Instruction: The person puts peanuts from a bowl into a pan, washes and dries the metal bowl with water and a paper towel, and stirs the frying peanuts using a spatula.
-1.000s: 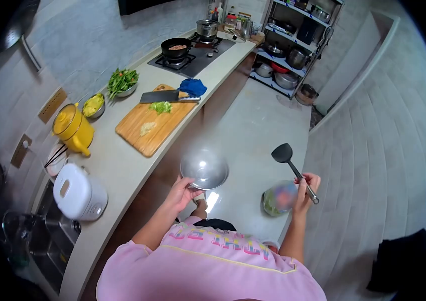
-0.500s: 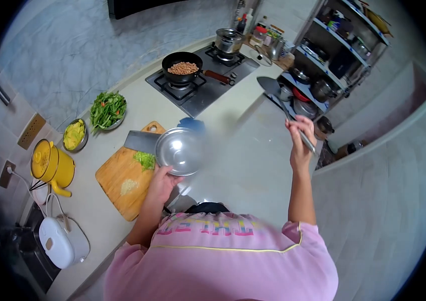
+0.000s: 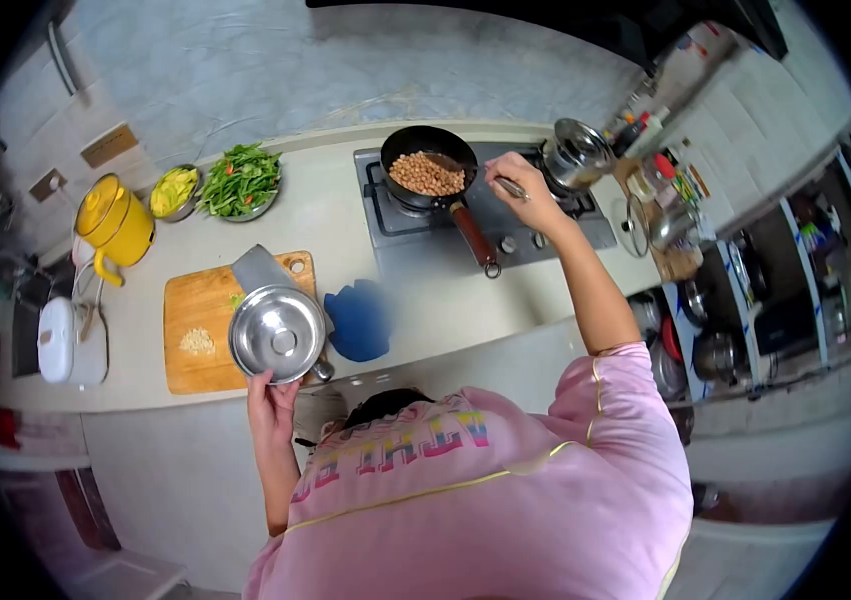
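My left hand [image 3: 271, 405] grips the rim of a shiny steel bowl [image 3: 277, 335], which looks empty and is held over the right part of a wooden cutting board [image 3: 185, 375]. Partly behind the bowl lies a cleaver [image 3: 261, 266], its handle end showing at the lower right. Pale minced bits [image 3: 197, 341], like garlic, and a little chopped green are on the board. My right hand [image 3: 527, 192] is closed round the handle of a spatula [image 3: 511, 187]; its blade is in the black frying pan [image 3: 466, 150] among the peanuts [image 3: 421, 174].
The pan sits on the left burner of a gas stove [image 3: 370, 205], its wooden handle [image 3: 472, 233] pointing toward me. A lidded steel pot [image 3: 579, 155] stands on the right burner. Leftward are a plate of greens [image 3: 240, 182], a bowl of yellow slices [image 3: 174, 192] and a yellow electric pot [image 3: 113, 222].
My right hand has brought the spatula from out over the floor into the pan. My view has turned toward the stove. The bowl stays in my left hand.
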`<action>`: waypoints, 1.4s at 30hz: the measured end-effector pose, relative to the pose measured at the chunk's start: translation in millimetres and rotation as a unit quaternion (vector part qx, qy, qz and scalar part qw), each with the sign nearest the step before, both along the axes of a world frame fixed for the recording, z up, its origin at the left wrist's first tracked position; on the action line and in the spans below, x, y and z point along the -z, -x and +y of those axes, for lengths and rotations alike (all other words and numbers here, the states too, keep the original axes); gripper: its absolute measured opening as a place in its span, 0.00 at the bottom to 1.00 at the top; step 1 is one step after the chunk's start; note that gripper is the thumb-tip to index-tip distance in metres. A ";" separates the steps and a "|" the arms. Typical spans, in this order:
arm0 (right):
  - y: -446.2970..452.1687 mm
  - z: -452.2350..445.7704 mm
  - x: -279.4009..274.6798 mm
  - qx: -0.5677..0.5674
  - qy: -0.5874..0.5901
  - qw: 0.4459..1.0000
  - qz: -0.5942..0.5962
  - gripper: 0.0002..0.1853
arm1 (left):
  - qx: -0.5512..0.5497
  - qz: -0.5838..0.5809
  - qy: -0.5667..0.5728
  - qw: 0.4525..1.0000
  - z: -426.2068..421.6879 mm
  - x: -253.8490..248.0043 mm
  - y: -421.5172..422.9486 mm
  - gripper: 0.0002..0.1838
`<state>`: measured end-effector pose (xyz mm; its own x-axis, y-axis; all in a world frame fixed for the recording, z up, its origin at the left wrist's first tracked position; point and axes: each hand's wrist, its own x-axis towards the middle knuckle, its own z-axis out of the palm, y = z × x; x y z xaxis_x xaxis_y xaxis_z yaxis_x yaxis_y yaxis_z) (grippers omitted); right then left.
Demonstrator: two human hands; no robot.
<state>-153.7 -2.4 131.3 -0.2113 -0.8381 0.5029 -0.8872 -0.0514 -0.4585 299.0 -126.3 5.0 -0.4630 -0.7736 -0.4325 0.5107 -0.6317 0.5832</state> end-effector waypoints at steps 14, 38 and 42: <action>24.9 -49.5 62.0 -0.082 0.002 0.997 0.006 0.06 | -0.045 -0.024 0.001 0.999 42.4 -9.2 2.2 0.21; 94.3 -20.0 -4.9 -0.186 -0.114 0.967 -0.134 0.07 | -0.114 -0.001 0.002 0.994 72.9 -14.7 60.3 0.23; 79.2 -0.5 -25.1 -0.219 -0.153 0.961 -0.075 0.07 | -0.093 0.015 0.012 0.995 72.7 -15.0 66.8 0.24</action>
<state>-232.8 -2.9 156.3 0.1452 -0.9667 0.2105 -0.7337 -0.2480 -0.6326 232.2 -53.6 20.0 -0.3234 -0.8575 -0.4001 0.6356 -0.5101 0.5795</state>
